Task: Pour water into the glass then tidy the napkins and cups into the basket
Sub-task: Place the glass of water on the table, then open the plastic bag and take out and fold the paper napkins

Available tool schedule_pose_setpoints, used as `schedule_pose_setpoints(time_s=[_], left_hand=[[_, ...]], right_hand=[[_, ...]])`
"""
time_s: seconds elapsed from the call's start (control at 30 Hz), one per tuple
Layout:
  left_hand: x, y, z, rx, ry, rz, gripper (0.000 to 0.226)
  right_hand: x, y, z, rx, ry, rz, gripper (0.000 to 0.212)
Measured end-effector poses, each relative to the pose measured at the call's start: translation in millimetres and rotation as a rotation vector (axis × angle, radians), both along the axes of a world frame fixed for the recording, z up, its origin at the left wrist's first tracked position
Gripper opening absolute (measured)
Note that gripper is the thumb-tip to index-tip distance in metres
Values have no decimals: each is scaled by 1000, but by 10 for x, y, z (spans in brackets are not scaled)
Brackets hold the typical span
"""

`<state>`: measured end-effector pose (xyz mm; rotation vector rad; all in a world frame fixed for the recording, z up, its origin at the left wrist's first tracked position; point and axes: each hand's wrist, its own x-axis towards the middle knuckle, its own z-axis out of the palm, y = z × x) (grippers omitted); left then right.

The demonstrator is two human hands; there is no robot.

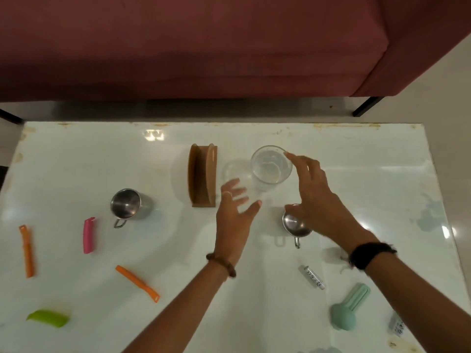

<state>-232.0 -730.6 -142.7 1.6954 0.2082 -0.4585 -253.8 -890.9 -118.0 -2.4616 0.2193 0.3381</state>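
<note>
- Clear round drinking glass (271, 168) stands upright on the glossy white tabletop (356, 169), toward the far middle; a faint second clear glass (233, 171) appears just to its left, blurred, so its outline is uncertain.
- Right hand (314, 197) hovers beside the glass on its right; fingers spread and extended, one fingertip at the rim; whether it touches cannot be told; it holds nothing.
- Left hand (235, 212) lies in front of the faint glass; fingers splayed and straight, gripping nothing; a beaded bracelet (221, 263) circles its wrist; a black wristband (370, 254) circles the right wrist.
- Small steel cup with a loop handle (295, 226) sits under the right palm, partly hidden; a second steel cup (126, 206) stands well apart to the left.
- Brown wooden napkin holder (202, 175) stands upright just left of the glasses.
- Orange clip (27, 250), pink clip (88, 235), second orange clip (137, 282) and green clip (48, 318) lie scattered on the left; a mint-green tool (349, 307) lies near right.
</note>
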Motion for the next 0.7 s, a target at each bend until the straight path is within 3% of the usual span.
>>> schedule_pose_setpoints(time_s=[0.07, 0.13, 0.2, 0.47, 0.6, 0.67, 0.7], left_hand=[[-183, 238, 179, -47, 46, -10, 21], [-281, 552, 341, -37, 57, 1, 17], [-322, 880, 490, -7, 42, 32, 21], [-272, 3027, 852, 224, -102, 166, 32], [-204, 4377, 925, 473, -212, 243, 31], [-143, 5037, 903, 670, -219, 178, 27], [-87, 5295, 866, 808, -237, 116, 35]], right_hand=[[-146, 227, 184, 39, -78, 26, 66], [-194, 541, 335, 124, -107, 44, 41], [-196, 896, 436, 164, -110, 97, 29], [148, 3047, 529, 182, -104, 474, 25], [479, 4350, 573, 219, -172, 703, 30], [676, 4997, 552, 205, -205, 820, 37], [769, 5248, 519, 186, -215, 866, 42]])
